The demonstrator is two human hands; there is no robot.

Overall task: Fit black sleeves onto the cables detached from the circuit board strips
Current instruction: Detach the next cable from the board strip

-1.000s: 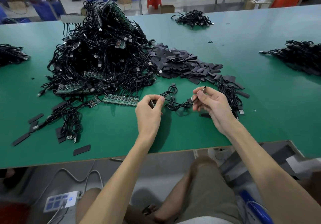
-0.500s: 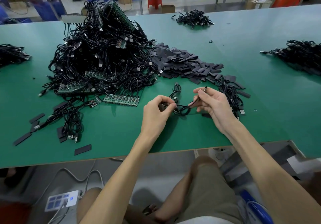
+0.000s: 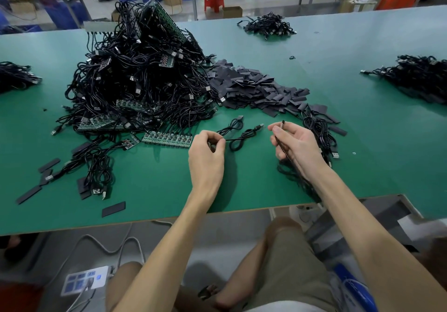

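The left hand (image 3: pixel 206 156) pinched one end of a thin black coiled cable (image 3: pixel 238 139) lying on the green table (image 3: pixel 157 185). The right hand (image 3: pixel 298 147) gripped a thin dark strand (image 3: pixel 282 124) (sleeve or cable, unclear), near the heap of flat black sleeves (image 3: pixel 254 89).

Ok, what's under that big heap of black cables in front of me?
Green circuit board strips poke out from under the cable heap at its near edge, on the green table. Whatever lies deeper under the tangle is covered.

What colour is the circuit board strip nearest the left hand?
Green; the circuit board strip shows best in the head view.
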